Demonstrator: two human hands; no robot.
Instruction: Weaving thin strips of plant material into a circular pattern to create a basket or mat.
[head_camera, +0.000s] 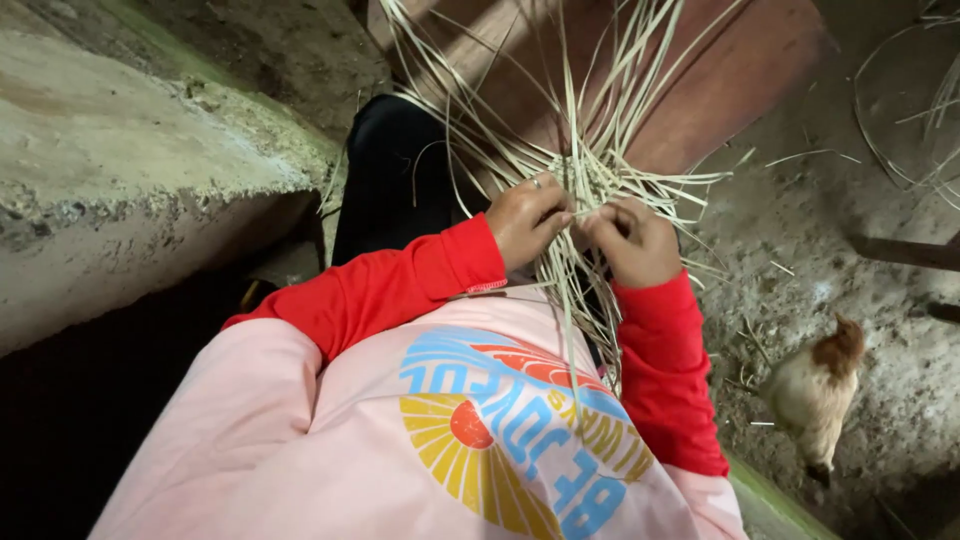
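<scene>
Left hand (524, 218) and right hand (632, 240) pinch flat, pale straw strips (590, 150) at a woven knot, fingers closed

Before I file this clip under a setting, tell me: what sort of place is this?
Probably a rural yard or outbuilding floor. A brown and cream chicken stands on the bare dirt ground, a rough concrete ledge runs alongside, and both hands work pale thin plant strips into a weave.
</scene>
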